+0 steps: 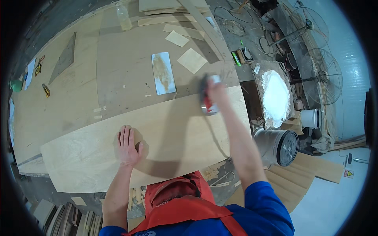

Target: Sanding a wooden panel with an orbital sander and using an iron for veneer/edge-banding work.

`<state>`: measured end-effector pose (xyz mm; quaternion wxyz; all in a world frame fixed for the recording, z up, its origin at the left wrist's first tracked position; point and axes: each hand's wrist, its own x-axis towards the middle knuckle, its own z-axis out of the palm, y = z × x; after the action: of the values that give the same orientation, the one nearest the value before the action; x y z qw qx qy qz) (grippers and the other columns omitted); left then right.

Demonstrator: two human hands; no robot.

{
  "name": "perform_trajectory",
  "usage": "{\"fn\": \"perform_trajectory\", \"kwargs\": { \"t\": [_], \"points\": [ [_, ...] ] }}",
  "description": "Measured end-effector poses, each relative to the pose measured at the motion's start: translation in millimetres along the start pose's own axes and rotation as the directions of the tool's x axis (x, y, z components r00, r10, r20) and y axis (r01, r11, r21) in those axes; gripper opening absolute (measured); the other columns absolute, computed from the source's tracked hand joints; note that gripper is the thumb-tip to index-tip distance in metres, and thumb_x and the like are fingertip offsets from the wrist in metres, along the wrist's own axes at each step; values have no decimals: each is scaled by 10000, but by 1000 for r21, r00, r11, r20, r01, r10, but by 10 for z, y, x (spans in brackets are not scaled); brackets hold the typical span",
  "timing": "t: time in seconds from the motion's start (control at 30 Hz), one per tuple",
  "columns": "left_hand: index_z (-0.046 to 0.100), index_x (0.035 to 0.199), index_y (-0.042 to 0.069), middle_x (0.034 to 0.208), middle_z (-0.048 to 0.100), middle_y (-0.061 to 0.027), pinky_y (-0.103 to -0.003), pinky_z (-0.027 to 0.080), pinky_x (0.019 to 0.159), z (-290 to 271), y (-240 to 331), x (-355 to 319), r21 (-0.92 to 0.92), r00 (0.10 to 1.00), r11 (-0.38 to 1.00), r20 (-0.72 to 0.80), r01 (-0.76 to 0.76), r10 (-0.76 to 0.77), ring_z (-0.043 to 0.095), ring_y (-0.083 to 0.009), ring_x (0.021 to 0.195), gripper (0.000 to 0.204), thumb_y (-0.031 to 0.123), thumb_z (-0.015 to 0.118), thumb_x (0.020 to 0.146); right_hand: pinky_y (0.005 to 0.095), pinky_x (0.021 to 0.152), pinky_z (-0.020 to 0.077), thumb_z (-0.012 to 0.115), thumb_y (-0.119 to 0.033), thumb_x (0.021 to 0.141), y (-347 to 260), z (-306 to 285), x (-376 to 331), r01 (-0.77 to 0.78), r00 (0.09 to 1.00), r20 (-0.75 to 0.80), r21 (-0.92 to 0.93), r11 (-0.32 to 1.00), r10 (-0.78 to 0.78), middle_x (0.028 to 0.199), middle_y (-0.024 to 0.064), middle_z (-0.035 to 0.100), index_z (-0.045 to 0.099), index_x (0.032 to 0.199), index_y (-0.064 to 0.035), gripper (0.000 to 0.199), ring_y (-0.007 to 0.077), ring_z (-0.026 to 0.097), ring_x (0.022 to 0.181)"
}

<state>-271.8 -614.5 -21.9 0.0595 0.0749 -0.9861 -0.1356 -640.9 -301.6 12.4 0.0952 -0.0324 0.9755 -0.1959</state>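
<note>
Your right grip is wrapped around a blurred red-and-dark hand tool, right of centre in the frame, over the upper edge of a pale wooden board. Your left grip lies flat on that board, fingers extended, left of centre. The board spans the middle of the frame on the brown surface. Above it lie a brown-smeared white sheet and a small square piece.
</note>
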Motion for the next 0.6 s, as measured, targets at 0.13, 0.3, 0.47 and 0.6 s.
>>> {"fn": "perform_trajectory", "kwargs": {
  "t": [0.13,0.3,0.47,0.6],
  "points": [
    [405,1549,-25,1630,398,-240,-612,213,1279,123,-7,83,-64,1000,998,18,-9,10,293,-435,1564,727,286,636,933,553,766,567,489,-475,1074,-1208,473,-797,290,891,270,277,916,-364,890,253,737,745,981,-27,524,443,732,893],
    [421,1528,-44,1619,423,-251,-591,243,1280,47,-104,-120,33,997,999,-71,-38,41,335,-452,1540,693,207,636,919,549,895,561,540,-495,1048,-1696,447,-1091,330,742,472,361,872,-476,1063,254,742,733,1061,-22,511,445,714,1014],
    [408,1538,-52,1613,426,-259,-605,248,1274,-9,-105,-80,51,997,997,-46,-66,68,350,-461,1529,693,208,625,933,548,872,561,516,-438,1068,-481,33,-391,139,929,296,281,950,-223,1010,279,739,722,1085,-14,472,467,715,986],
    [386,1536,-87,1581,439,-285,-610,232,1281,-4,-136,-92,-17,995,997,-68,-76,75,368,-478,1503,711,207,614,930,482,595,580,530,-485,1075,745,-423,294,-152,973,-188,-83,985,134,667,124,716,700,729,4,622,298,724,612]
  ]
}}
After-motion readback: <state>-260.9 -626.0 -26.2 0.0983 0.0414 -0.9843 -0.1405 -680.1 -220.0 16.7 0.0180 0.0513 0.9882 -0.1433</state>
